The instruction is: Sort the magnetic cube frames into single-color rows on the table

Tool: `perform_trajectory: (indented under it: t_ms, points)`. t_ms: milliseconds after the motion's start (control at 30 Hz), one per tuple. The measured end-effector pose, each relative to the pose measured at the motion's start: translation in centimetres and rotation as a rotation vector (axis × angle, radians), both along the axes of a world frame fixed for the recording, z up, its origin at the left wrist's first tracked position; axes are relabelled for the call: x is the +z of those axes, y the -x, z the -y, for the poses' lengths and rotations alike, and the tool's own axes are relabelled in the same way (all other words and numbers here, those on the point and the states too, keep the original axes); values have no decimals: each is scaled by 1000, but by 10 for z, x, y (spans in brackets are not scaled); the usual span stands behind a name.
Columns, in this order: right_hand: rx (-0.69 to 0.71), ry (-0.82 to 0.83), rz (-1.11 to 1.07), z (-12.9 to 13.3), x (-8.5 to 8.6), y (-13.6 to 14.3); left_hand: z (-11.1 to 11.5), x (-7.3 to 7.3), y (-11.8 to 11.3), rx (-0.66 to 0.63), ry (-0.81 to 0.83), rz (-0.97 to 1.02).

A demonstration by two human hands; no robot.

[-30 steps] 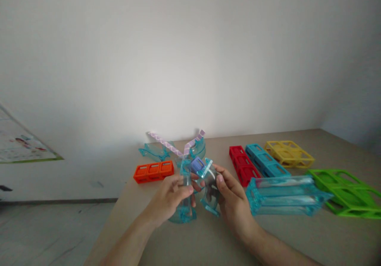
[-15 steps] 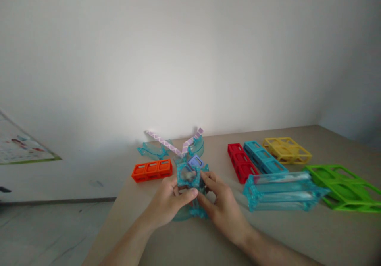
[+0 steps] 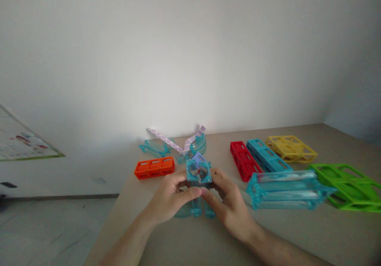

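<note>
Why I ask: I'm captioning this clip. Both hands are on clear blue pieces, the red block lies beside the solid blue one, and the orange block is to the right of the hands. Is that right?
Not quite: in the head view, the orange block is to the left of the hands. Otherwise, the left hand and right hand are on clear blue pieces, and the red block lies beside the solid blue one.

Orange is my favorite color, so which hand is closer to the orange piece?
The left hand. It is just to the right of the orange piece, on the side nearer the camera. The right hand is farther off to the right, beyond the clear blue pieces.
</note>
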State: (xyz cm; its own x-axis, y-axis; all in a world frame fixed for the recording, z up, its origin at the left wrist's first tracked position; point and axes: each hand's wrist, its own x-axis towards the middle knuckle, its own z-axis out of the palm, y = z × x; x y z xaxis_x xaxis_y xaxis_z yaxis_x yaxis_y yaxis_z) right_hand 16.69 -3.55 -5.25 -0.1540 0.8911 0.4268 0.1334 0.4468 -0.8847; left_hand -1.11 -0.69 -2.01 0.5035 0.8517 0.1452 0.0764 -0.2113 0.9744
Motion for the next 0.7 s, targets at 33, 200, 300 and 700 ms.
perform_trajectory:
  t_ms: [33,200,300,700]
  points:
    - [-3,0,-6,0,0,0,0,-1,1,-3,7,-14]
    - [14,2,-38,0,3,-1,1,-1,3,-71,78,4]
    - [42,-12,-32,0,6,-1,2,0,2,-78,64,10]
    - [58,-34,-11,2,9,-1,1,2,3,-80,40,-27]
